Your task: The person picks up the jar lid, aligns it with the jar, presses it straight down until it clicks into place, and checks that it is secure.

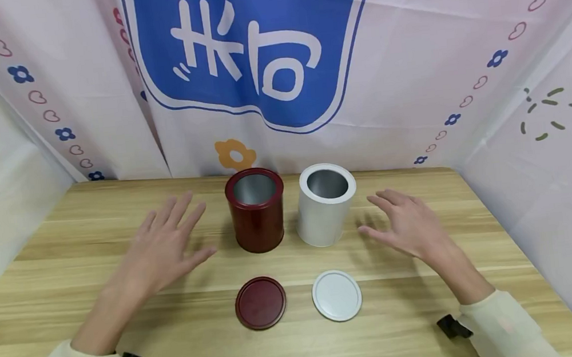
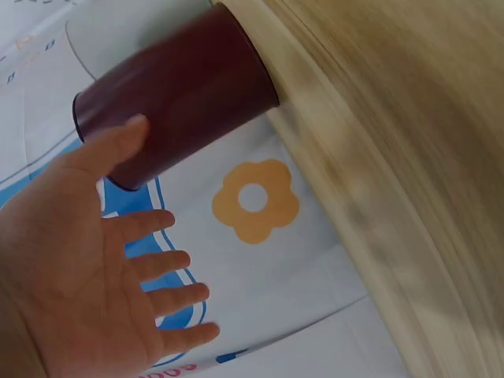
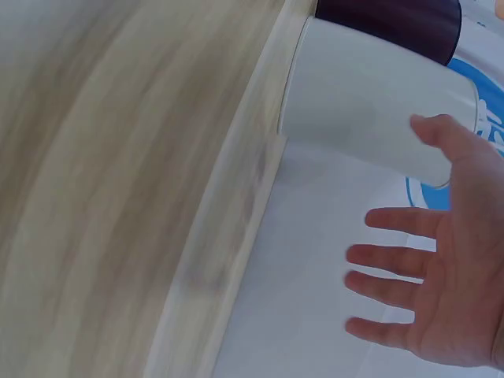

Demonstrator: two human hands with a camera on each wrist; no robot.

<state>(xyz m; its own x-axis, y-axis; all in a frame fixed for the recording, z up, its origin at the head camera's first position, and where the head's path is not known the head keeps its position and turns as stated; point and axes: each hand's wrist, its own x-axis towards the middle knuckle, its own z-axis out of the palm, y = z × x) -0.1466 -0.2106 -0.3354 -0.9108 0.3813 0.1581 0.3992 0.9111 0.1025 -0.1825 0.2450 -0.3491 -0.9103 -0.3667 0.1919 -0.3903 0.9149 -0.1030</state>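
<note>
Two cans without lids stand upright side by side at the table's middle: a dark red can (image 1: 258, 221) and a white can (image 1: 323, 215). In front of them lie a round red lid (image 1: 260, 303) and a round white lid (image 1: 337, 295), flat on the wood. To the left of the red can is my left hand (image 1: 161, 251), fingers spread and holding nothing. My right hand (image 1: 409, 221) is just right of the white can, its fingers extended and apart from it. Both wrist views show an empty palm beside a can, the red can (image 2: 181, 94) and the white can (image 3: 378, 98).
The wooden table (image 1: 303, 355) ends at a printed cloth backdrop (image 1: 387, 105) with a blue sign, right behind the cans. White cloth walls (image 1: 566, 186) flank the table on both sides. A black strap (image 1: 454, 327) shows at the right sleeve.
</note>
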